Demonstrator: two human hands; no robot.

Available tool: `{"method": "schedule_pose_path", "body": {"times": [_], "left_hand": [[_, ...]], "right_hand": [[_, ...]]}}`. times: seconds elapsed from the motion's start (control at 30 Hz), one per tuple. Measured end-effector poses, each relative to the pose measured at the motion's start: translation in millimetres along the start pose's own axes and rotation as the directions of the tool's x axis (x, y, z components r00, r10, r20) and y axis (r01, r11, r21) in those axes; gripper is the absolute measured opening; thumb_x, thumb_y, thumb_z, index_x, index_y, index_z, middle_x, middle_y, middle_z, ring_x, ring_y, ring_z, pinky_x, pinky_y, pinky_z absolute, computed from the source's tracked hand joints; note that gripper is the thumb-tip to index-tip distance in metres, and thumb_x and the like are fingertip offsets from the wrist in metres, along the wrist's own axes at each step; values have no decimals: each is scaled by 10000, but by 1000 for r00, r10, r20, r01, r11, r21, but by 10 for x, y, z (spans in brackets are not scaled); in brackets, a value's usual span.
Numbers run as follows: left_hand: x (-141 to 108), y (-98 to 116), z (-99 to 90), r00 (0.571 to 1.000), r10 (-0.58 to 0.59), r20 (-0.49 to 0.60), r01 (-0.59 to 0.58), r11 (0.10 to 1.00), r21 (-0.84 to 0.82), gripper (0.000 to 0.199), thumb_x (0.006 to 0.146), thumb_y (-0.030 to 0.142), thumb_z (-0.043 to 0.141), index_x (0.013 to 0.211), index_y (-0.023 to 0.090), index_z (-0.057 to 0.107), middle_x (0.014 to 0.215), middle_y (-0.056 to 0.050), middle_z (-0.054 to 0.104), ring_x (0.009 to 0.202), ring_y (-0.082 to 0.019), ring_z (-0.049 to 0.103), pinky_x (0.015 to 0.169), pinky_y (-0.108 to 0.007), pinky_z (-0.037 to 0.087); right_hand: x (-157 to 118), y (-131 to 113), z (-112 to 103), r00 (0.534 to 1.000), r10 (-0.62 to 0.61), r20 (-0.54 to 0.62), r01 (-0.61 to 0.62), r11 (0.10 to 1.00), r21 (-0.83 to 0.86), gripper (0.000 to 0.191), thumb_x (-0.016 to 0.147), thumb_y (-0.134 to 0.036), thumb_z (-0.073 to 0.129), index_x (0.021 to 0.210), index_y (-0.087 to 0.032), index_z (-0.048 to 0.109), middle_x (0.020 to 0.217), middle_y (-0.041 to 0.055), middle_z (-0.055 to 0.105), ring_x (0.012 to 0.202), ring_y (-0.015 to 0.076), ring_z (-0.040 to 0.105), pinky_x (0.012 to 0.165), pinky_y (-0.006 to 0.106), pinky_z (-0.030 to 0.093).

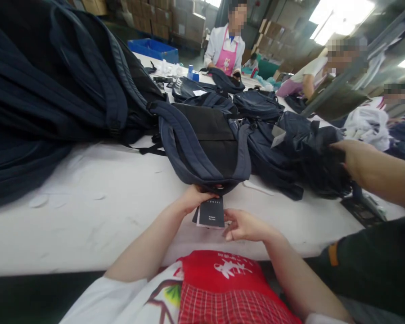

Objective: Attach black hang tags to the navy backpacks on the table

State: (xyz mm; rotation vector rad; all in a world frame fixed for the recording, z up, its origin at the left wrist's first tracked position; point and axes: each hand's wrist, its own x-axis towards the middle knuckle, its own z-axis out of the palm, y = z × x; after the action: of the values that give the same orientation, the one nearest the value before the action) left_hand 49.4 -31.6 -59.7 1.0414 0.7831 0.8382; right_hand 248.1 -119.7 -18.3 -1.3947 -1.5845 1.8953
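evidently, the dark tags (212, 213) sit at the near edge of a navy backpack (219, 155) on the tabletop (87, 220). the left hand (196, 198) pinches them near their top; the right hand (241, 225) has its grip loosely spread by their right side, and whether it touches them i cannot tell. the tags look like light, stiff card, perhaps slick and easily creased, so their edges suit a hold; the backpack seems soft and floppy, best grasped by a padded strap (184, 139).
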Motion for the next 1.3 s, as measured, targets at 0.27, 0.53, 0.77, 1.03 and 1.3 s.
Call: {"method": "schedule_pose_path", "body": {"times": [0.27,0.53,0.77,1.03,1.3], "left_hand": [[-24,46,88,960,40,-278,14,982,189,556,518,468,825,916,94,720,922,-138,753,858,-321,687,721,-395,563],[-59,206,9,993,-85,-83,96,986,133,505,487,439,862,885,152,742,965,-118,758,892,-315,707,792,-393,577],[-15,56,124,943,39,-331,73,944,321,324,560,397,746,762,145,715,819,-125,757,823,-342,696,695,-396,549],[-121,-53,291,905,92,-416,152,842,518,292,654,486,597,663,196,624,673,-147,711,751,-386,694,608,-400,516],[-23,-255,172,938,112,-327,39,905,423,433,611,545,604,815,163,618,869,-196,733,874,-399,690,766,-467,548]], "right_hand": [[321,114,510,966,70,-250,81,834,545,631,447,-512,883,915,-140,681,801,43,677,692,157,630,644,277,480],[286,19,266,961,-10,-278,168,816,553,783,346,-341,939,1065,-213,657,963,8,653,844,156,613,727,278,494],[396,73,561,944,103,-315,185,625,759,628,440,-417,906,948,-146,656,809,43,692,683,164,658,611,265,473],[579,47,814,834,259,-488,353,430,831,406,552,-311,843,868,-143,652,727,20,679,529,90,558,485,202,414],[748,275,713,823,241,-514,396,405,824,595,428,-544,885,865,-205,666,801,42,726,689,194,666,607,321,517]]}}
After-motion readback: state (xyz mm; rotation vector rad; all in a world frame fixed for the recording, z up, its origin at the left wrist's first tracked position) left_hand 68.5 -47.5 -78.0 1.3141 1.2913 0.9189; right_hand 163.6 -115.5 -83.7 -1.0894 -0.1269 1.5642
